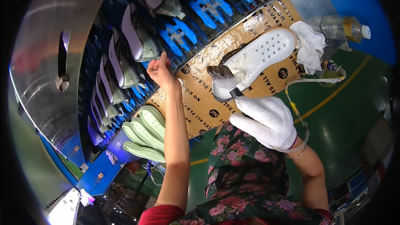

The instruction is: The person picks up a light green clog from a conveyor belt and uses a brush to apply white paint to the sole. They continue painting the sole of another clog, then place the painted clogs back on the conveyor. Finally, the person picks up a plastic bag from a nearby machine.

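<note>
My right hand (266, 118), in a white knitted glove, grips a wide brush (223, 76) by its dark handle. The bristles lie over the heel part of a white shoe sole (266, 50), where a milky wet coating shows. That sole rests at a slant on a cardboard-covered bench (196, 87), its forefoot full of small round holes. My left hand (160, 71) is bare and raised beside the rack of shoe uppers. Its index finger points up and the others curl loosely, with nothing visible in them. The nearest shoe upper (139, 37) is just beyond those fingertips.
Grey uppers sit on blue holders (179, 35) along the moving rack. Pale green soles (146, 131) are stacked left of my left forearm. At the right are a crumpled white cloth (309, 46), a clear bottle (343, 28) and a cable (293, 104) running to my right wrist.
</note>
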Action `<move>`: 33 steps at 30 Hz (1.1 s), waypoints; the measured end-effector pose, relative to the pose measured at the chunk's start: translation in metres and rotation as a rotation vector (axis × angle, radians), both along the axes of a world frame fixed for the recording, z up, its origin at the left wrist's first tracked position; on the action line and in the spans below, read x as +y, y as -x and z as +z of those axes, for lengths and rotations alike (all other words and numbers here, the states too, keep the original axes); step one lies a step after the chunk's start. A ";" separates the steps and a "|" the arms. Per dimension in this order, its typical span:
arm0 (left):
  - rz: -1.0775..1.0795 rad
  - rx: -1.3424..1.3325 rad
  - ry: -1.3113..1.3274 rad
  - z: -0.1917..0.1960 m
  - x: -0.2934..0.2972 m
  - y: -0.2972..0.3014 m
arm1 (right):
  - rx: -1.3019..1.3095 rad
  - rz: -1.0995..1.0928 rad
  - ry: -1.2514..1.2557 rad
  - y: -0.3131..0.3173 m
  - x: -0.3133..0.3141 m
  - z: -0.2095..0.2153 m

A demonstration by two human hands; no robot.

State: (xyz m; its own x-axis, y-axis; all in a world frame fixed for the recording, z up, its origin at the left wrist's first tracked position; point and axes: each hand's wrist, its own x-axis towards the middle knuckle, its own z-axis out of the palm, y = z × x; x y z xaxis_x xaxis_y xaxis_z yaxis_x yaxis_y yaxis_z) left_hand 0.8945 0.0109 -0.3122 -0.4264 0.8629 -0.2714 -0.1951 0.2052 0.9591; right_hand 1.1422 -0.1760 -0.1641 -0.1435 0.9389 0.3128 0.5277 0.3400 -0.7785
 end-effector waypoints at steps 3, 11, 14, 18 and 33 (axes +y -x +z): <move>0.108 0.064 0.007 -0.014 0.006 -0.002 | -0.017 0.005 -0.017 0.001 0.004 0.001; -0.036 0.357 -0.269 -0.015 0.044 -0.013 | 0.056 0.065 -0.014 -0.001 0.013 0.005; 0.060 0.433 -0.259 -0.017 0.048 -0.013 | 0.243 -0.141 0.052 0.004 0.011 0.006; 0.085 0.236 -0.319 0.004 0.048 0.010 | 0.767 -0.371 0.348 0.007 0.015 0.003; -0.012 0.540 0.011 0.080 -0.233 0.113 | 1.432 -0.210 0.940 0.060 0.038 0.003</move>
State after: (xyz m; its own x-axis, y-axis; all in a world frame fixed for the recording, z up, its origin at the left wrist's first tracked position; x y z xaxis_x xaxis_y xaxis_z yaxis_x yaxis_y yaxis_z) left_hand 0.7816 -0.2222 -0.2326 -0.4978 0.8669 -0.0251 0.3275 0.2147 0.9201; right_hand 1.0817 -0.1377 -0.1614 -0.1234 0.8255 -0.5508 -0.7348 -0.4490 -0.5083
